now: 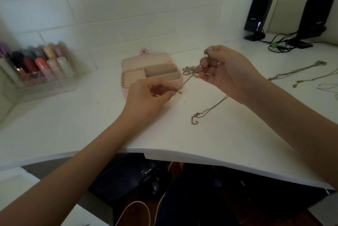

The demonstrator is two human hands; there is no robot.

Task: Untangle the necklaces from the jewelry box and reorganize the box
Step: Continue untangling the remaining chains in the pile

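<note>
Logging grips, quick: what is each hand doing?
Left hand: pinching a thin chain.
Right hand: holding the tangled necklace cluster.

Jewelry box (151,74) mid-desk (73,125); organizer (36,72) far left; speakers (257,15) back right; loose necklaces (301,72) right edge.

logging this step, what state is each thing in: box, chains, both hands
pink jewelry box: lid open, compartments look empty
tangled silver chain cluster with pink pendant: held off the white desk between both hands
left hand: pinching one chain end
right hand: fingers gripping the cluster
loose chain tail: trailing on the desk
separate thin necklaces: laid out on the desk at right
</note>
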